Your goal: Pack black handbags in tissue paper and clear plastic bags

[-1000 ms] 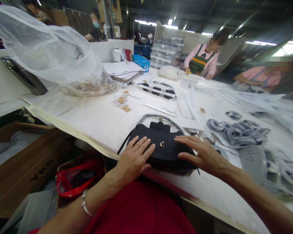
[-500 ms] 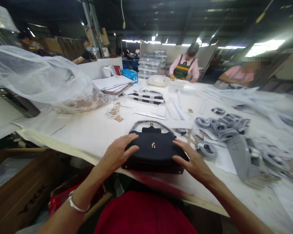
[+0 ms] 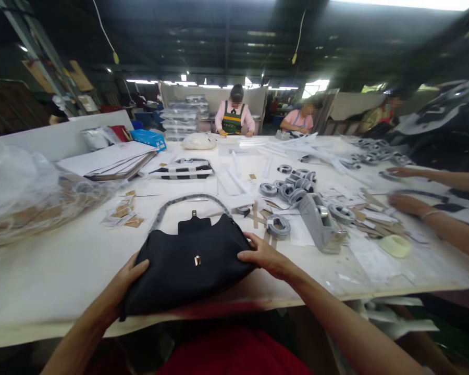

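Observation:
A black handbag (image 3: 180, 276) lies at the table's front edge, a small metal clasp plate on its front facing me. Its flap tab stands up at the back, and its wrapped handle arches away onto the table. My left hand (image 3: 127, 278) grips the bag's left end, thumb over the front and the other fingers mostly hidden. Around the right end closes my right hand (image 3: 268, 255), thumb on the front face. To the right of the bag sit a grey tape dispenser (image 3: 320, 224) and a coiled grey strap (image 3: 278, 226).
Several grey coils (image 3: 291, 185) lie mid-table, and a second wrapped bag (image 3: 183, 169) is beyond. Clear plastic with tags (image 3: 35, 192) fills the left side. At right, a co-worker's hands (image 3: 408, 203) reach in. More people sit across the white table (image 3: 70, 265).
My view has swung right. The handbag has tipped and turned, its left end nearer me, and its handle has spread out. My hands have gone from resting on its ends to gripping them.

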Demonstrator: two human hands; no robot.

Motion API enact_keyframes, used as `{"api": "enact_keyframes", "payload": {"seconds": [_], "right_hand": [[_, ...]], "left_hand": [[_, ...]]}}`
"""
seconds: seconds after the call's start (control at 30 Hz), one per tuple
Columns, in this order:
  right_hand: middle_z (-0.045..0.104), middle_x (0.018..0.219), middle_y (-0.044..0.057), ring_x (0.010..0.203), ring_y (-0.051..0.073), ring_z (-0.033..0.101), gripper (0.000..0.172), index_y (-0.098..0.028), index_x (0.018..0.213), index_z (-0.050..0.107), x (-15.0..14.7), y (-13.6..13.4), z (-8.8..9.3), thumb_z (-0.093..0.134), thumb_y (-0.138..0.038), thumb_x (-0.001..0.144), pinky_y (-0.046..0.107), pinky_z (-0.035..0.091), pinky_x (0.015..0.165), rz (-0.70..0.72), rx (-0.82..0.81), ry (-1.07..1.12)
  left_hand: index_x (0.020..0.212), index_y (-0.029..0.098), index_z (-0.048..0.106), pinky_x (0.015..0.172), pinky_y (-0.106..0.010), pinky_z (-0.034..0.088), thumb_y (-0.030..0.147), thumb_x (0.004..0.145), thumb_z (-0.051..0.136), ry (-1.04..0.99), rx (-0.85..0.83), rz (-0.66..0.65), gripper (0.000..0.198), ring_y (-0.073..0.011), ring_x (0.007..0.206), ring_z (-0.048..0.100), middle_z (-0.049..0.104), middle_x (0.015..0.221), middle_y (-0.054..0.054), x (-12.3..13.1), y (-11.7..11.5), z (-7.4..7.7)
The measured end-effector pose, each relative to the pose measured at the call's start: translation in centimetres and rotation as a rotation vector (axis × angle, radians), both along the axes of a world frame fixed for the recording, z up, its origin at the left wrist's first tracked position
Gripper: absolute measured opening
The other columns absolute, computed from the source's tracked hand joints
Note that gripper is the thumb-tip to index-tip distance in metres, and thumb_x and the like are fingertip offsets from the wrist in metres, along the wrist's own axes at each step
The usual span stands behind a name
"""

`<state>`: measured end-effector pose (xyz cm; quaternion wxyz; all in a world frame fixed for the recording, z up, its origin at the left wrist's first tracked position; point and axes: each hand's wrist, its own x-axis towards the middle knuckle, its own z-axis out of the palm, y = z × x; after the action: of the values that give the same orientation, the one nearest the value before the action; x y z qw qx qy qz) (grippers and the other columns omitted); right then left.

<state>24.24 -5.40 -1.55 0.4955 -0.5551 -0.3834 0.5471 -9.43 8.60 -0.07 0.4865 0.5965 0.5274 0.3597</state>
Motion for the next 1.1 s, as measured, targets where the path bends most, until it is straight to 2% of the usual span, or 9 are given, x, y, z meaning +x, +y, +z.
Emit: {"api": "enact_keyframes", "payload": {"seconds": [0.1,0.23,0.33,0.37,0.43,0.57,0.7,0.93,1.1], "right_hand": [[0.063,0.129,0.009,0.119,0.027,0.059,0.086,-0.023,0.14,0.045,-0.3,1.3,0.1,0.082,-0.027,0.063,0.041,0.049,0.101,-0.009,0.214,-0.037],[0.052,0.144,0.009,0.132,0.026,0.049,0.082,-0.024,0.144,0.04,-0.4,5.6,1.2,0.073,-0.022,0.069,0.041,0.041,0.11,-0.083,0.469,-0.109],[0.041,0.153,0.01,0.141,0.026,0.038,0.08,-0.023,0.148,0.035,-0.7,9.1,0.8,0.069,-0.022,0.075,0.042,0.038,0.113,-0.193,0.519,-0.383],[0.039,0.154,0.011,0.141,0.026,0.037,0.079,-0.023,0.149,0.034,-1.0,9.9,0.3,0.067,-0.022,0.077,0.044,0.037,0.113,-0.199,0.491,-0.507],[0.045,0.15,0.013,0.138,0.028,0.041,0.074,-0.021,0.147,0.038,-1.7,10.6,-1.3,0.065,-0.019,0.079,0.047,0.037,0.112,-0.145,0.422,-0.702],[0.062,0.13,0.012,0.125,0.03,0.053,0.049,-0.02,0.126,0.062,-3.5,8.5,-4.8,0.067,-0.014,0.078,0.046,0.04,0.109,0.057,0.415,-0.829],[0.061,0.131,0.013,0.127,0.028,0.051,0.029,-0.02,0.117,0.067,-4.2,5.9,-5.9,0.056,-0.017,0.09,0.047,0.034,0.113,0.137,0.545,-0.999],[0.063,0.129,0.013,0.125,0.027,0.054,0.034,-0.018,0.122,0.065,-4.3,5.0,-5.6,0.057,-0.015,0.088,0.045,0.035,0.114,0.119,0.556,-1.022],[0.06,0.135,0.014,0.132,0.028,0.05,0.039,-0.018,0.125,0.064,-3.2,2.8,-6.1,0.063,-0.02,0.087,0.045,0.036,0.115,0.151,0.523,-1.039]], "left_hand": [[0.133,0.024,0.055,0.091,-0.052,0.056,0.057,0.055,0.08,-0.072,-0.02,0.105,0.088,-0.0355,0.1,0.068,0.071,0.115,-0.007,-0.5,-0.9,1.9],[0.136,0.038,0.05,0.102,-0.058,0.048,0.062,0.054,0.08,0.192,0.408,0.41,0.091,-0.0362,0.114,0.059,0.063,0.126,0.001,0.0,-3.3,4.5],[0.139,0.027,0.045,0.103,-0.056,0.047,0.069,0.057,0.075,0.287,0.687,0.512,0.097,-0.0362,0.117,0.054,0.055,0.13,-0.006,2.6,-5.1,3.5],[0.135,0.022,0.047,0.101,-0.056,0.048,0.071,0.058,0.073,0.269,0.715,0.51,0.095,-0.0362,0.114,0.056,0.055,0.125,-0.009,3.7,-5.5,2.6],[0.121,0.017,0.051,0.096,-0.056,0.05,0.072,0.062,0.068,0.254,0.638,0.364,0.082,-0.0347,0.103,0.059,0.058,0.109,-0.01,6.0,-5.7,0.2],[0.102,0.02,0.051,0.088,-0.056,0.053,0.07,0.065,0.067,0.249,0.389,0.202,0.065,-0.0325,0.09,0.061,0.057,0.091,-0.006,8.5,-5.1,-2.8],[0.109,0.017,0.05,0.092,-0.056,0.051,0.066,0.065,0.071,0.193,0.361,0.197,0.069,-0.0323,0.095,0.06,0.057,0.097,-0.007,8.9,-4.6,-2.9],[0.139,0.016,0.038,0.112,-0.053,0.038,0.051,0.081,0.067,0.076,0.508,0.131,0.074,-0.0324,0.128,0.047,0.048,0.133,-0.015,12.5,-4.0,-4.0],[0.15,0.017,0.027,0.119,-0.053,0.027,0.047,0.082,0.069,0.054,0.563,0.084,0.084,-0.0331,0.141,0.032,0.036,0.148,-0.017,13.5,-3.7,-4.0]]}}
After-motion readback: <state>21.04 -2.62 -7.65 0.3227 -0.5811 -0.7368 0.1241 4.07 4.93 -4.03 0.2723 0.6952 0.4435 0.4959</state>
